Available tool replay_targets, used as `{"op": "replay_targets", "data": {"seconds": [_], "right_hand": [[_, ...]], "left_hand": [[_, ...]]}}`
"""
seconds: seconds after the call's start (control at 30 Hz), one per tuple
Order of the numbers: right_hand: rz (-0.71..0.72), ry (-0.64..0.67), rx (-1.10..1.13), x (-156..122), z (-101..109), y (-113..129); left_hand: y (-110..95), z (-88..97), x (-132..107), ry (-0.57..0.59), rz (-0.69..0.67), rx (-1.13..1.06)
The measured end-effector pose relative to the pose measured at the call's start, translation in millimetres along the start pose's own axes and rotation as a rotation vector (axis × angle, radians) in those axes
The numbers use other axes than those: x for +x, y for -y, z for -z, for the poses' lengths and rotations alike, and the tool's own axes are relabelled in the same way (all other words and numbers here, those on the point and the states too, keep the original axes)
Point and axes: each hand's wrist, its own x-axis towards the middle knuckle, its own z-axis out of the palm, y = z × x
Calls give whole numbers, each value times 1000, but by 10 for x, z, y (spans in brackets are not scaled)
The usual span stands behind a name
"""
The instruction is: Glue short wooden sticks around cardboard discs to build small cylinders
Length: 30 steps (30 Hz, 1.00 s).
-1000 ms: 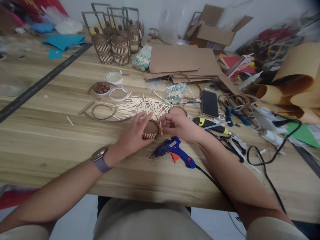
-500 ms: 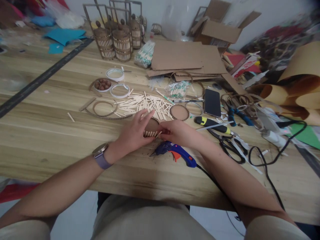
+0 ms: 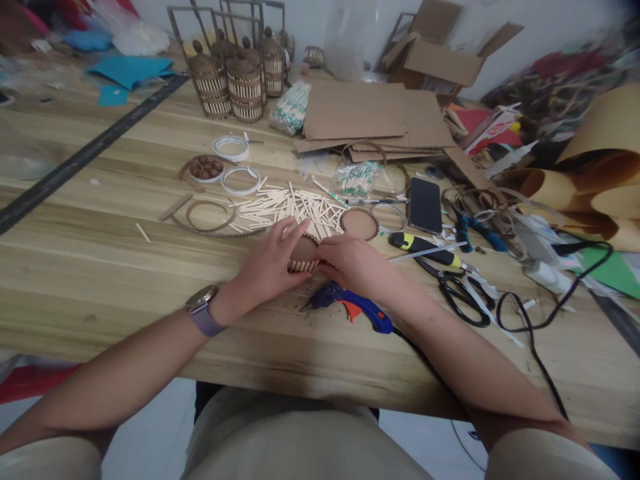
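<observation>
A round brown cardboard disc [image 3: 303,251] with short wooden sticks glued along its near rim lies on the wooden table [image 3: 100,280]. My left hand [image 3: 270,263] grips the disc's left side, index finger stretched over it. My right hand [image 3: 347,262] is closed at the disc's right edge, pressing a small stick against the rim; the stick is mostly hidden by my fingers. A pile of loose wooden sticks [image 3: 287,207] lies just behind the disc. A blue hot glue gun [image 3: 350,307] rests on the table right in front of my right hand.
A second toothed cardboard disc [image 3: 359,224], a phone [image 3: 425,204], a yellow-black cutter [image 3: 423,247], scissors [image 3: 463,293] and a black cable [image 3: 530,320] lie to the right. Tape rings [image 3: 240,180], cardboard sheets [image 3: 370,117] and finished stick lanterns [image 3: 235,80] stand behind.
My right hand came down with the small stick from above the disc's right edge and now presses it against the rim. My left hand stayed on the disc.
</observation>
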Motion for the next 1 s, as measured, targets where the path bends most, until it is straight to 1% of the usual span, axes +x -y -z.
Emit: {"op": "replay_targets", "data": {"seconds": [0.17,0.37,0.7,1.0], "right_hand": [[82,-90,36,-4,-70,-66],[144,-192,23,-9,-147,-177],[229,-251,-20,-13,-197,-260],[249,-270,-20,-14,-206,-264]], "left_hand": [[15,-8,-7,-13,-5,-9],[43,1,-9,-18,-52,-10],[52,5,-12,-8,-59,-10],[53,8,-17,-6,-53,-31]]}}
